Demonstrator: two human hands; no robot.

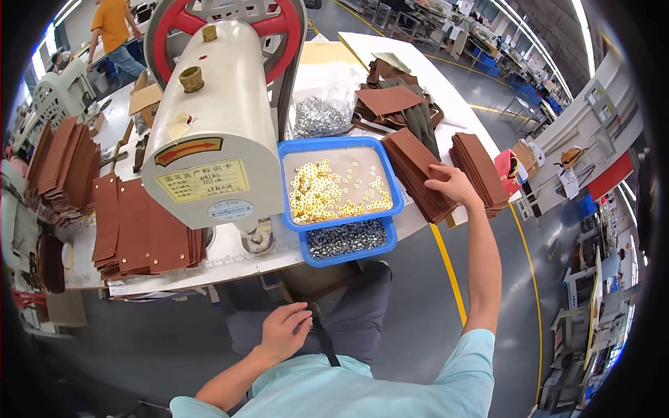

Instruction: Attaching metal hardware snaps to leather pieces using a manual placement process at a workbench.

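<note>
My right hand point(454, 187) reaches to a stack of brown leather pieces point(411, 161) right of the trays. Its thumb and fingers are apart and rest on the top piece. Over my lap, my left hand point(284, 330) is curled with its fingertips together; whatever lies between them is too small to make out. A blue tray point(286, 167) with gold-coloured ring-shaped parts stands in front of me. Below its near edge, a second blue tray point(306, 259) holds dark metal parts. To the left rises a cream-coloured machine point(216, 90) with a red wheel point(284, 26).
Brown leather pieces with metal studs point(143, 230) lie left of the machine, with taller stacks point(66, 167) beyond. A clear bag of silver parts point(320, 115) sits behind the trays. Another brown stack point(481, 171) stands near the table's right edge. A person point(111, 35) stands far left.
</note>
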